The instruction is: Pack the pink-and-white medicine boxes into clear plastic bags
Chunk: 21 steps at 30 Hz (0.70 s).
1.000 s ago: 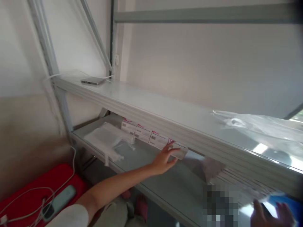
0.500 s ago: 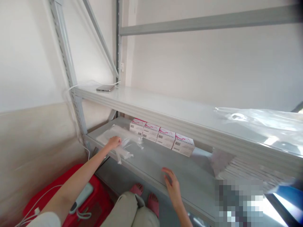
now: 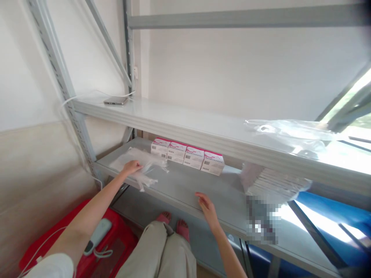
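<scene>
My left hand is on the left part of the lower shelf, fingers closed on a clear plastic bag. More of the thin, crumpled plastic lies flat around and behind that hand. My right hand hovers over the front edge of the lower shelf, fingers apart and holding nothing. Behind both hands, several white and pink boxes stand side by side in a row. The fingertips of my left hand are partly hidden.
Above is a white shelf with a phone and clear plastic sheeting. A stack in clear wrap sits at the right of the lower shelf. On the floor left is a red case bearing a grey handheld device.
The camera view has shifted to the right, so things appear further left. My left hand stays on the plastic bag, and my right hand stays open above the shelf's front edge.
</scene>
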### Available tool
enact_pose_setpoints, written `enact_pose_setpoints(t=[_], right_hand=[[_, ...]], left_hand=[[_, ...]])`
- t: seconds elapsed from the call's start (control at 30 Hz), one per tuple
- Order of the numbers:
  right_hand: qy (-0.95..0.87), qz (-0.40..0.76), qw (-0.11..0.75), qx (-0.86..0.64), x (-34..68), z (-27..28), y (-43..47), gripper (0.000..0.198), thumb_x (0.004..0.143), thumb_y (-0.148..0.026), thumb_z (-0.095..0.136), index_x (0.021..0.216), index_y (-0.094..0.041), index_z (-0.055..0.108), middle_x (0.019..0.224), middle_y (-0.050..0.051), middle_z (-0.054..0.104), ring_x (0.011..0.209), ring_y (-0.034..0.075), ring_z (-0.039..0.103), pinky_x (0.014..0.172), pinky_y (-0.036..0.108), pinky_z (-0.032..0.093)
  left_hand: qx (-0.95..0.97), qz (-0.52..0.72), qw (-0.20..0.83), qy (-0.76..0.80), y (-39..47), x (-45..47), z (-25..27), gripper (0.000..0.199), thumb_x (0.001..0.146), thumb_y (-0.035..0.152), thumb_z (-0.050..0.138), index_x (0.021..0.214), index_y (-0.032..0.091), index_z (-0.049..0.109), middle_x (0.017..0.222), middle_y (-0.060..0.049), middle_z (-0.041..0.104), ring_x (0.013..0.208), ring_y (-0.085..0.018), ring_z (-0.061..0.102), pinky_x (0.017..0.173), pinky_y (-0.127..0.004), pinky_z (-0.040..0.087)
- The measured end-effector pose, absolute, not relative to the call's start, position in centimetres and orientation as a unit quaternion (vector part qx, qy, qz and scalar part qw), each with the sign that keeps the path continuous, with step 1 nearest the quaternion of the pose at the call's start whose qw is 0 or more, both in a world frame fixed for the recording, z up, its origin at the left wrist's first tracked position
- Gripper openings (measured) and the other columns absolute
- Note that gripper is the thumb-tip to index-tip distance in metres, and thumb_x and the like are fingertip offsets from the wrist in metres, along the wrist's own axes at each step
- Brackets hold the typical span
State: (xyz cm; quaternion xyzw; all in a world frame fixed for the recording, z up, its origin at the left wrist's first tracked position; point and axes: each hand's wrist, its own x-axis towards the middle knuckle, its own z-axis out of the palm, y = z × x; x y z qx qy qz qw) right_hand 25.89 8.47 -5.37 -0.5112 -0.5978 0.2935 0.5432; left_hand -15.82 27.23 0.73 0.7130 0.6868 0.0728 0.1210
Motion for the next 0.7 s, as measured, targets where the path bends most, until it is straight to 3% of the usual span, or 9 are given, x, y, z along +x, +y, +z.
enact_pose_setpoints(t=[0.07,0.23,0.37,0.57,0.7], right_hand=[[-0.594,0.285,0.551,-0.511,25.8,-5.3,8.4,0.029,0.079,-0.043,0.057,0.093,-0.022,0.072,0.104,0.01,0.07,0.102,0.024,0.063,0.09,0.037,0.05],[-0.58,0.267,0.566,-0.521,25.5,-5.2,8.1,0.028,0.079,-0.041,0.056,0.091,-0.022,0.072,0.099,0.009,0.071,0.097,0.023,0.064,0.087,0.035,0.051],[-0.577,0.243,0.569,-0.534,25.4,-5.1,8.0,0.025,0.079,-0.035,0.053,0.089,-0.021,0.071,0.095,0.008,0.072,0.09,0.021,0.066,0.083,0.033,0.052],[-0.678,0.141,0.465,-0.551,24.3,-4.8,7.7,0.03,0.079,-0.011,0.042,0.092,-0.019,0.067,0.092,0.006,0.07,0.088,0.017,0.066,0.081,0.031,0.053],[-0.739,0.073,0.415,-0.526,22.3,-2.1,7.5,0.04,0.081,-0.005,0.04,0.111,-0.02,0.061,0.11,0.007,0.064,0.104,0.016,0.06,0.093,0.032,0.048]], left_hand=[[0.716,0.076,0.117,0.684,27.2,-16.0,0.5,0.031,0.08,0.047,0.057,0.085,0.017,0.064,0.093,-0.009,0.069,0.091,-0.025,0.063,0.073,-0.028,0.043],[0.746,0.087,0.155,0.642,27.8,-17.0,0.5,0.02,0.074,0.037,0.059,0.075,0.017,0.061,0.084,-0.005,0.068,0.084,-0.021,0.062,0.071,-0.026,0.043],[0.73,0.138,0.212,0.634,28.9,-18.8,1.4,0.031,0.071,0.045,0.058,0.067,0.015,0.059,0.069,-0.004,0.064,0.076,-0.022,0.06,0.064,-0.025,0.044],[0.705,0.224,0.312,0.596,27.8,-19.7,5.7,0.037,0.08,0.044,0.05,0.096,0.013,0.061,0.098,-0.008,0.067,0.085,-0.02,0.059,0.068,-0.024,0.045],[0.746,0.227,0.308,0.545,25.6,-15.6,10.9,0.034,0.082,0.041,0.053,0.104,0.016,0.063,0.098,-0.008,0.067,0.09,-0.022,0.058,0.073,-0.025,0.046]])
